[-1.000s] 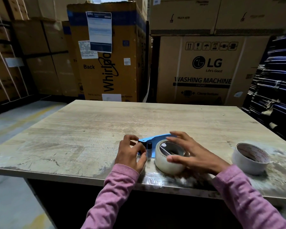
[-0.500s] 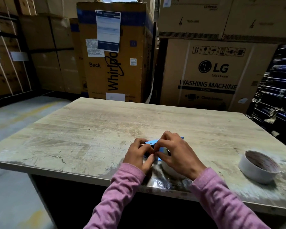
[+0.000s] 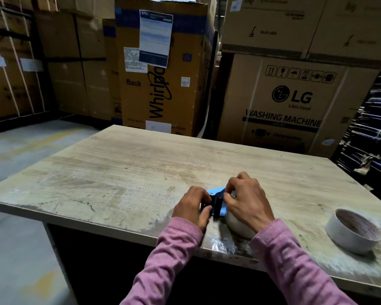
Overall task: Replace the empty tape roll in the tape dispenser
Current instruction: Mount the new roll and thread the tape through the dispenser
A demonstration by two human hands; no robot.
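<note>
A blue tape dispenser [image 3: 216,192] with a black roller lies flat near the table's front edge. A whitish tape roll [image 3: 237,225] sits on it, mostly hidden under my right hand [image 3: 248,200]. That hand covers the roll, its fingertips pinched at the dispenser's roller end. My left hand [image 3: 193,205] grips the dispenser's left end, beside the toothed cutter. A second roll [image 3: 352,231], white with a reddish inner core, rests apart at the right of the table.
The worn wooden table [image 3: 128,172] has a crumpled bit of clear tape [image 3: 221,245] stuck at its front edge. Large cardboard appliance boxes [image 3: 279,102] stand close behind it. Dark stacked sheets [image 3: 370,133] line the right side. Concrete floor lies to the left.
My right hand moved left from the side of the roll onto its top, fingers now pinching at the roller. My left hand stayed on the dispenser's left end.
</note>
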